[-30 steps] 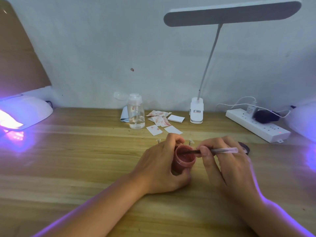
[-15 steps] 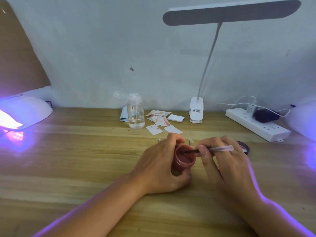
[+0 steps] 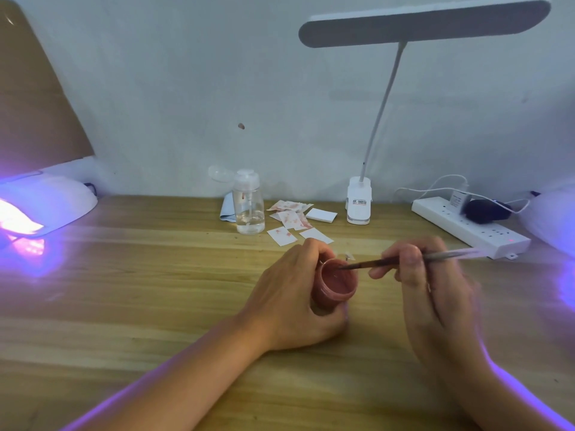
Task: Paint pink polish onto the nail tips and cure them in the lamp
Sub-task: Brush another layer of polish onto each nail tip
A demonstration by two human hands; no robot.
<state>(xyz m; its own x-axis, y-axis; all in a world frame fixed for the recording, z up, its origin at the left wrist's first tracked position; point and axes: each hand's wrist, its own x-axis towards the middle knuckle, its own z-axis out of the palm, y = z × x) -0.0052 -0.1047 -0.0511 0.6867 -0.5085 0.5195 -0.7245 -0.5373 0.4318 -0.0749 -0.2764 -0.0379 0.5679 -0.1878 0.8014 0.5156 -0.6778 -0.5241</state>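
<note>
Gripping the polish jar (image 3: 337, 283) in the left hand (image 3: 289, 293) at the table's (image 3: 124, 290) middle, pinching the brush (image 3: 404, 259) in the right hand (image 3: 435, 290), holding its tip inside the jar.

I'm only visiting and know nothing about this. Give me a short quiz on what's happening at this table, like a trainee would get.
1. True or false: the left hand grips the pink jar.
2. Fill the gap: the curing lamp whose lit opening shows sits at the table's far ___ side.
3. The right hand holds a brush. Where is its tip?
A. at the jar's mouth
B. on the table
C. inside the lamp

Key: 1 true; 2 left; 3 A.
</note>
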